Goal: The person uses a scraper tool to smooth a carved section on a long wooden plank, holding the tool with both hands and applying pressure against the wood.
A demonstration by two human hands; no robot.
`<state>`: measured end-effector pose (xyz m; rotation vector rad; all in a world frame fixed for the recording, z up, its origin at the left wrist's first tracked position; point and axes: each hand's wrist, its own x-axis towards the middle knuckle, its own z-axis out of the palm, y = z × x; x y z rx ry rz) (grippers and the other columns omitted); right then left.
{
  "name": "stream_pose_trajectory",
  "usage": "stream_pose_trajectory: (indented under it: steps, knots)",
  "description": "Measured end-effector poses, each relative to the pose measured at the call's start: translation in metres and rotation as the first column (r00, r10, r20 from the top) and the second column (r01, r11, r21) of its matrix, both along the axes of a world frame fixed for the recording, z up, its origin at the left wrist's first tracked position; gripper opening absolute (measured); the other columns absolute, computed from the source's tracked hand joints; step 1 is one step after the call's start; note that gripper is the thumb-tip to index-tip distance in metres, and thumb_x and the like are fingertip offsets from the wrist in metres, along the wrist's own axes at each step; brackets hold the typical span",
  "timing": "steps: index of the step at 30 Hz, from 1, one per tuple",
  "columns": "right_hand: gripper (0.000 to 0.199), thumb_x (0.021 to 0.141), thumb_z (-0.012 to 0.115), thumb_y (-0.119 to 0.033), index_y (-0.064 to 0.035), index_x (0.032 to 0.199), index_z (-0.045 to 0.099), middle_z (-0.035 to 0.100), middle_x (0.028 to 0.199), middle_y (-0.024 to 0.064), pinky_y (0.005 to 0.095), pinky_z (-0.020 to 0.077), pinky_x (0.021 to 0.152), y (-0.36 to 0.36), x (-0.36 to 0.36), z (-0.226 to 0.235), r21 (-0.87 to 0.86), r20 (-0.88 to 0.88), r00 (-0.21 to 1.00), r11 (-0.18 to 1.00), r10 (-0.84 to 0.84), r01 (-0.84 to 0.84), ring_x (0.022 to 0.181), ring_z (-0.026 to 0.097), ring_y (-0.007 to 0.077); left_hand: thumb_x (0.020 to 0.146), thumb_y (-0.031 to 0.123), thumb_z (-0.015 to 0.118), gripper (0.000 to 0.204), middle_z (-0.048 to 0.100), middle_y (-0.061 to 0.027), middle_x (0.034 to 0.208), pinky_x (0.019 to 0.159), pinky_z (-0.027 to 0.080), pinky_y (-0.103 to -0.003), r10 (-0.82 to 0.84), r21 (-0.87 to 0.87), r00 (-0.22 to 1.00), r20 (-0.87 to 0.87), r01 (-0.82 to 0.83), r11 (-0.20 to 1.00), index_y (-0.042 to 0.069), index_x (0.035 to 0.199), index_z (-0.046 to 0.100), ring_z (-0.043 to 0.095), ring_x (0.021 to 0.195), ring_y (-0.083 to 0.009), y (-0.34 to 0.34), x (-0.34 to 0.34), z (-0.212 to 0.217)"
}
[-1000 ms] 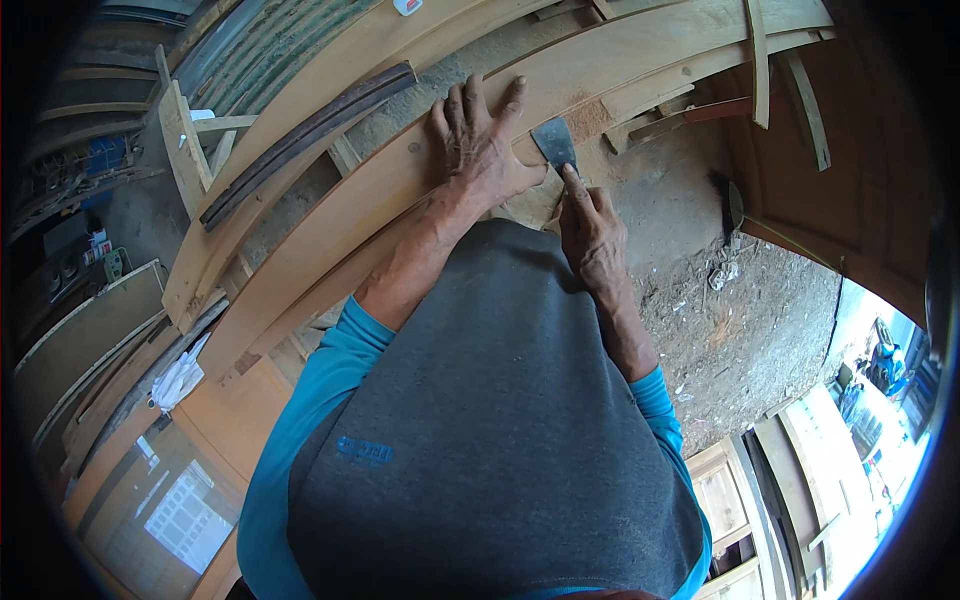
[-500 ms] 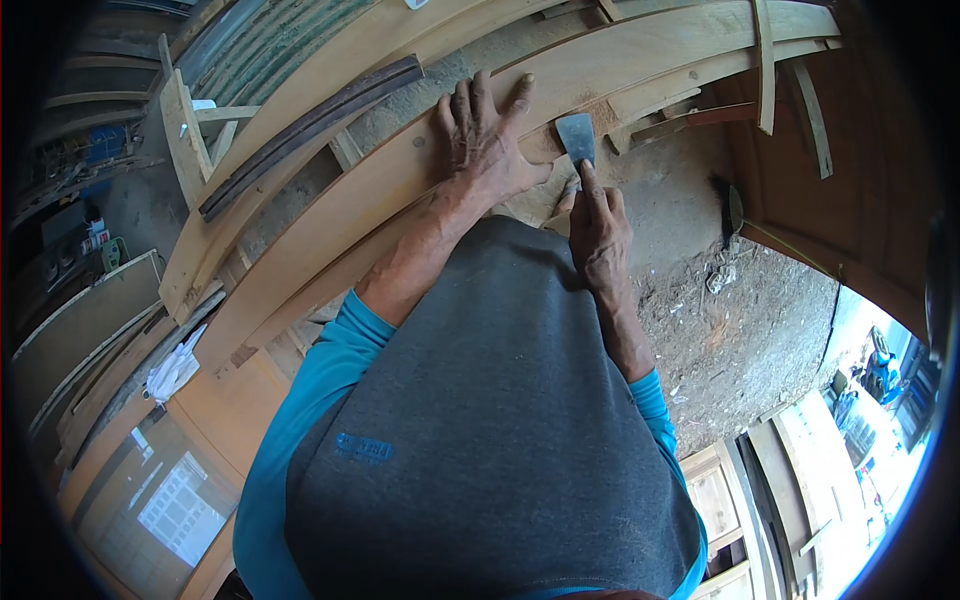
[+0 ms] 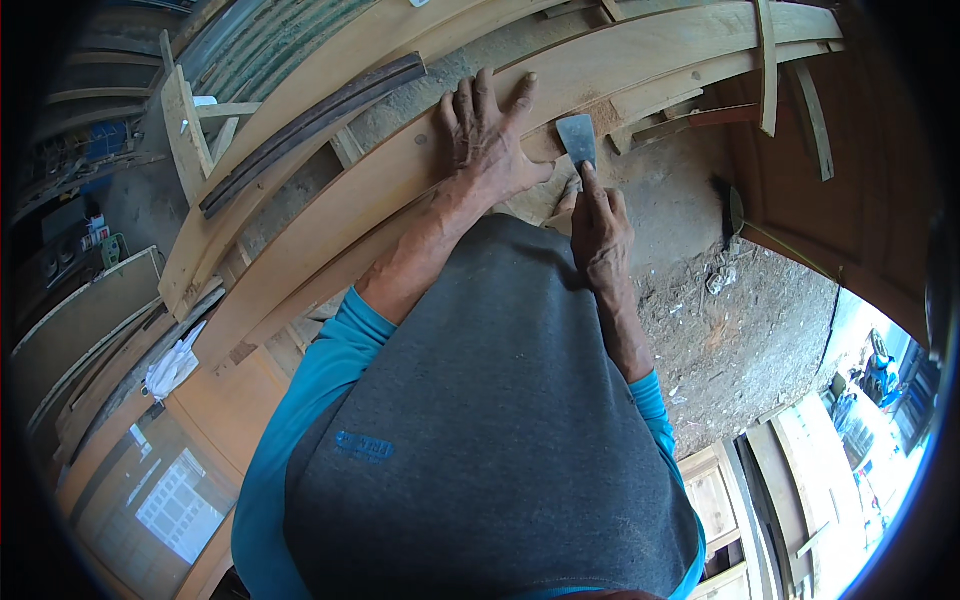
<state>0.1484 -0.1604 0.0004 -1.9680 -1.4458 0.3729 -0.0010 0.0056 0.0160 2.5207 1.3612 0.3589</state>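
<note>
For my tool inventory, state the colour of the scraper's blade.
The scraper blade is grey with a bluish cast, best seen in the head view.

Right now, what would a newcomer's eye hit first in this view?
Probably the dark grey shirt front with teal sleeves, filling the lower middle. Above it, the left hand is spread on a long wooden board that looks curved in this fisheye view, while just to its right the right hand grips a flat-bladed scraper near the board's close edge.
</note>
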Motion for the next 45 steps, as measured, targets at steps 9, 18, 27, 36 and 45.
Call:
stream_pose_trajectory:
  steps: [9, 18, 27, 36, 45]
  knots:
    - [0.056, 0.103, 0.07, -0.009, -0.0219, 0.157, 0.062, 0.067, 0.102, 0.0165, 0.0492, 0.0602, 0.073, -0.002, 0.009, -0.001, -0.054, 0.014, 1.0, 0.998, -0.008, 0.009, 0.085, 0.072, 0.0379, 0.065, 0.054, 0.094, 0.12, 0.036, -0.0317, 0.162, 0.124, 0.02, -0.07, -0.008, 0.016, 1.0, 0.011, 0.008, 1.0, 0.02, 0.168, 0.045, 0.033, 0.151, -0.0517, 0.0, 0.0, -0.003]
    - [0.057, 0.102, 0.07, -0.007, -0.02, 0.157, 0.061, 0.067, 0.103, 0.0157, 0.0476, 0.0602, 0.073, 0.0, 0.012, 0.004, -0.016, -0.012, 0.999, 0.999, 0.048, -0.048, 0.085, 0.072, 0.0369, 0.064, 0.053, 0.095, 0.12, 0.035, -0.031, 0.162, 0.124, 0.02, -0.069, -0.005, 0.011, 1.0, 0.001, 0.005, 1.0, 0.019, 0.168, 0.046, 0.034, 0.151, -0.0506, 0.0, 0.0, -0.002]
    - [0.056, 0.103, 0.071, -0.008, -0.019, 0.157, 0.062, 0.068, 0.105, 0.016, 0.0472, 0.0603, 0.074, 0.001, 0.015, -0.001, -0.025, 0.051, 0.992, 0.994, 0.112, -0.111, 0.085, 0.072, 0.0356, 0.063, 0.055, 0.095, 0.121, 0.035, -0.0306, 0.162, 0.125, 0.019, -0.069, -0.005, 0.022, 1.0, -0.012, 0.005, 1.0, 0.02, 0.168, 0.046, 0.033, 0.152, -0.0506, 0.0, 0.0, -0.003]
    - [0.055, 0.104, 0.069, -0.008, -0.0188, 0.157, 0.061, 0.068, 0.103, 0.0164, 0.0484, 0.0601, 0.074, 0.003, 0.021, 0.007, -0.035, 0.013, 1.0, 0.999, 0.01, -0.009, 0.086, 0.072, 0.0365, 0.063, 0.052, 0.095, 0.121, 0.035, -0.0305, 0.163, 0.125, 0.019, -0.07, -0.001, 0.003, 1.0, -0.001, 0.001, 1.0, 0.021, 0.168, 0.045, 0.032, 0.152, -0.0506, 0.001, 0.0, -0.003]
    - [0.054, 0.102, 0.07, -0.006, -0.0185, 0.155, 0.064, 0.067, 0.102, 0.0159, 0.0486, 0.0598, 0.072, -0.002, 0.007, -0.008, 0.001, -0.009, 0.999, 0.999, 0.051, -0.051, 0.083, 0.071, 0.0361, 0.062, 0.053, 0.095, 0.121, 0.036, -0.0302, 0.162, 0.124, 0.02, -0.069, -0.005, 0.014, 1.0, 0.009, 0.004, 1.0, 0.02, 0.168, 0.046, 0.034, 0.152, -0.0496, 0.001, 0.001, -0.002]
